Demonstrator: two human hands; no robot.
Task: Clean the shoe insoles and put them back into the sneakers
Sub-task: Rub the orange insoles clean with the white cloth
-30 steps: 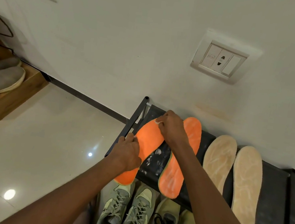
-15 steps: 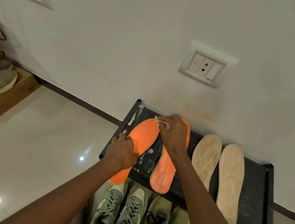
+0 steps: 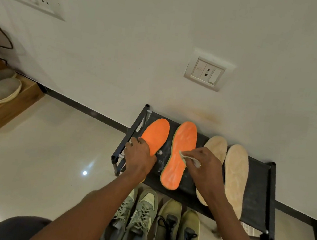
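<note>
Two orange insoles lie on the black shoe rack. My left hand rests on the heel half of the left orange insole, fingers curled over its edge. My right hand pinches a small white cloth against the right edge of the second orange insole. Two beige insoles lie to the right; my right forearm covers part of the nearer one. On the floor in front stand a grey-green pair of sneakers and an olive pair of sneakers.
The rack stands against a white wall with a socket plate above it. At the left a wooden shelf holds a pale shoe and a black cable. Glossy floor tiles spread to the left. My dark-clad knee shows at the bottom left.
My right hand has moved with the cloth from the tip of the left orange insole to the middle of the right one. The left insole now lies flat under my left hand.
</note>
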